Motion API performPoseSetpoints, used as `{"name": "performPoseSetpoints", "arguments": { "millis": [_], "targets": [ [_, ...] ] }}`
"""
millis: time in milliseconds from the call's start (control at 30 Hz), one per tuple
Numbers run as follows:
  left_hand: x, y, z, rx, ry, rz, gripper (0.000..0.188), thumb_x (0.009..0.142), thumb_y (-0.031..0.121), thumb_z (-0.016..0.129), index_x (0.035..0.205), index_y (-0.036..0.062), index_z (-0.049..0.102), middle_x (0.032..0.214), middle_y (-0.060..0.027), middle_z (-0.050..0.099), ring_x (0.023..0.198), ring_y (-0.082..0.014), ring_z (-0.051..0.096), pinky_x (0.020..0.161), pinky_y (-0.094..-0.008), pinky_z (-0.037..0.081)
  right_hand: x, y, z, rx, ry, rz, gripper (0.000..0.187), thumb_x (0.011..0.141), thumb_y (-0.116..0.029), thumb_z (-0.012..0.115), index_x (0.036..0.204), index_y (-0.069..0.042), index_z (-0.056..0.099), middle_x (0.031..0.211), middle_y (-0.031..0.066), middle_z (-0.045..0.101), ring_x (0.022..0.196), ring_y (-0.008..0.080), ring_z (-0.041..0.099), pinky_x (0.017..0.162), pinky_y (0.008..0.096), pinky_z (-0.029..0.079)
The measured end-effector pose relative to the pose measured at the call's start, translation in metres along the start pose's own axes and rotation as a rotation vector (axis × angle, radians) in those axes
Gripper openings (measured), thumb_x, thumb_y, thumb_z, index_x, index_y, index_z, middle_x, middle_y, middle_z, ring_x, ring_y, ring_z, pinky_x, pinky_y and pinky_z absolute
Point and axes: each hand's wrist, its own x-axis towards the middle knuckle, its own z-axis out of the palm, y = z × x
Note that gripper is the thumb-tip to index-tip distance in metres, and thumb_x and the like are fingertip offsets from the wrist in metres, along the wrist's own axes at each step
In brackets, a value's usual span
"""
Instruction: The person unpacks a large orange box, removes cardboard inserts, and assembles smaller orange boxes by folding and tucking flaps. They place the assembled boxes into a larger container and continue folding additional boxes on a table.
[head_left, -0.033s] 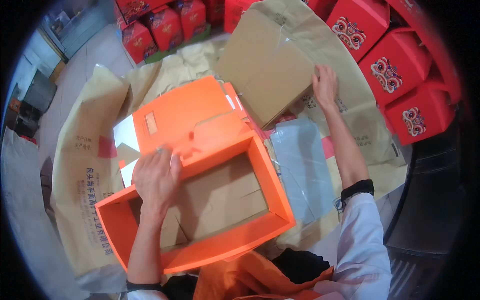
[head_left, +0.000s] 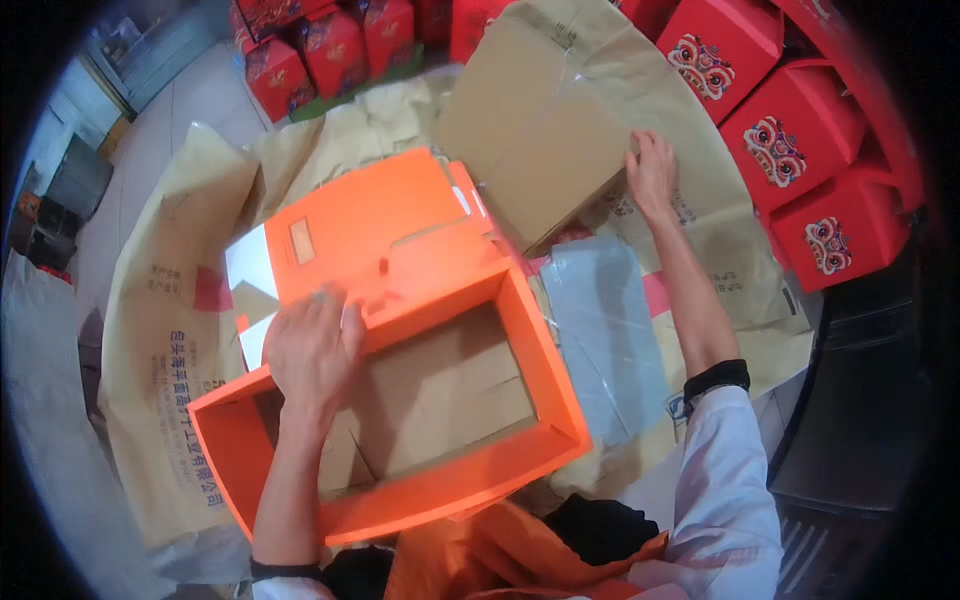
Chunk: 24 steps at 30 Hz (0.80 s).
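Note:
An open-topped orange box frame (head_left: 455,480) lies tilted in front of me, with brown cardboard (head_left: 440,400) lining its inside. My left hand (head_left: 315,350) grips its far wall, fingers over the rim and thumb on the right; the fingertips are blurred. Beyond that wall lie flat orange card pieces (head_left: 350,225) with white flaps at the left. Farther off, to the right, is a stack of flat brown cardboard sheets (head_left: 540,130). My right hand (head_left: 652,172) has its fingers curled at the stack's right corner, thumb against the edge.
Tan printed wrapping paper (head_left: 160,380) spreads beneath everything. A clear bluish plastic sheet (head_left: 605,340) lies right of the orange box. Red gift boxes (head_left: 770,150) with lion faces line the far right; more red boxes (head_left: 335,55) stand at the back left. A dark surface (head_left: 850,400) is at right.
Hardly anything differs. My left hand and the near-left corner of the orange box have shifted very slightly left; my right hand stays at the cardboard corner.

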Motion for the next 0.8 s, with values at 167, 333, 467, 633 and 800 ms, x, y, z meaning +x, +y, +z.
{"name": "performPoseSetpoints", "arguments": {
  "millis": [167, 333, 467, 633, 800],
  "targets": [
    [0.001, -0.001, 0.002, -0.039, -0.001, -0.003, 0.013, 0.077, 0.018, 0.056, 0.073, 0.005, 0.056, 0.067, -0.0085, 0.057, 0.06, -0.0253, 0.054, 0.058, -0.0344, 0.042, -0.011, 0.005, 0.017, 0.259, 0.142, 0.465, 0.055, 0.075, -0.021, 0.066, 0.12, 0.001, 0.044, 0.119, 0.0159, 0.048, 0.109, 0.0299, 0.046, 0.092, 0.0393, 0.037],
    [0.0, -0.001, 0.002, -0.018, -0.046, -0.03, 0.015, 0.077, 0.02, 0.057, 0.072, 0.0059, 0.055, 0.069, -0.008, 0.057, 0.063, -0.0249, 0.054, 0.059, -0.0346, 0.042, -0.039, 0.016, 0.062, 1.083, -0.027, 0.869, 0.072, 0.073, -0.03, 0.072, 0.127, 0.002, 0.038, 0.125, 0.0114, 0.046, 0.116, 0.0239, 0.042, 0.097, 0.0356, 0.032],
    [0.0, -0.002, 0.001, -0.01, -0.02, -0.019, 0.017, 0.077, 0.023, 0.058, 0.073, 0.0066, 0.056, 0.068, -0.0074, 0.057, 0.063, -0.0246, 0.054, 0.059, -0.0349, 0.042, -0.033, 0.006, 0.073, 1.213, -0.106, 0.772, 0.082, 0.07, -0.025, 0.076, 0.131, 0.0, 0.027, 0.127, 0.0125, 0.042, 0.115, 0.0232, 0.042, 0.095, 0.0345, 0.035],
    [0.0, 0.0, 0.005, 0.011, -0.038, -0.034, 0.018, 0.077, 0.026, 0.059, 0.074, 0.0079, 0.059, 0.066, -0.0072, 0.057, 0.062, -0.0231, 0.055, 0.057, -0.0347, 0.043, -0.036, 0.01, 0.084, 1.311, 0.0, 0.754, 0.081, 0.067, -0.022, 0.078, 0.129, 0.0, 0.031, 0.125, 0.0114, 0.044, 0.113, 0.0223, 0.044, 0.093, 0.0337, 0.037],
    [-0.003, 0.001, 0.001, 0.001, -0.062, -0.108, 0.022, 0.077, 0.029, 0.057, 0.07, 0.0087, 0.06, 0.058, -0.0072, 0.055, 0.059, -0.023, 0.055, 0.055, -0.0348, 0.044, -0.03, -0.025, 0.065, 1.053, 0.01, 0.741, 0.079, 0.065, -0.026, 0.079, 0.125, 0.003, 0.035, 0.123, 0.0135, 0.046, 0.111, 0.0227, 0.046, 0.093, 0.0334, 0.037]
  ]
}}
